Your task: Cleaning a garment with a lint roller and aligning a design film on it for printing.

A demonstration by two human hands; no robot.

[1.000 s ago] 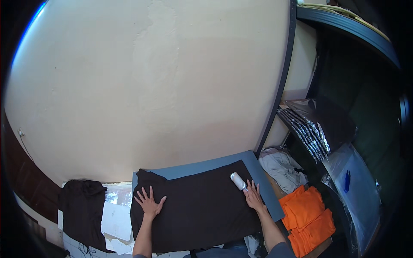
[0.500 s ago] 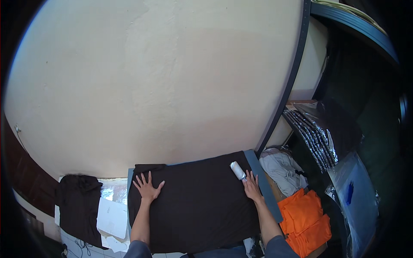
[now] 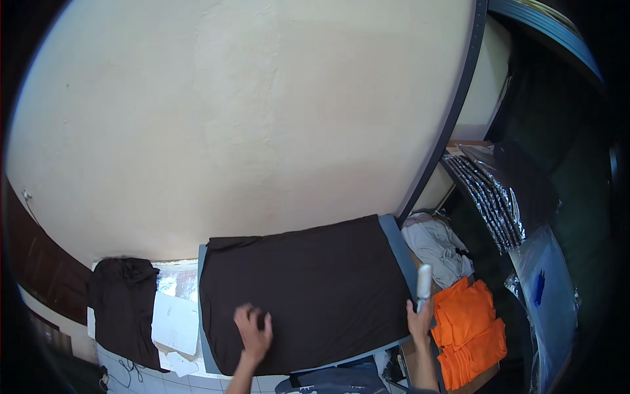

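Note:
A dark brown garment [image 3: 302, 295] lies spread almost flat over a blue-grey board [image 3: 400, 253], with a small fold along its far left edge. My left hand [image 3: 253, 331] is over the garment's near left part, fingers bent, thumb apart, nothing in it; whether it touches the cloth I cannot tell. At the board's right edge my right hand [image 3: 420, 323] is closed around the handle of a lint roller [image 3: 424, 281], its white roll pointing up and away from me, off the cloth.
Orange cloth [image 3: 469, 322] and a grey garment [image 3: 436, 249] lie right of the board. Farther right, a shelf holds several plastic-wrapped packs [image 3: 489, 203]. At left are another dark garment [image 3: 125, 308] and white card [image 3: 175, 322]. A wall [image 3: 262, 131] rises behind.
My left hand has drawn back toward me, its spread fingers now bent. My right hand has lifted the lint roller off the garment and carried it right, past the edge. The view has shifted slightly.

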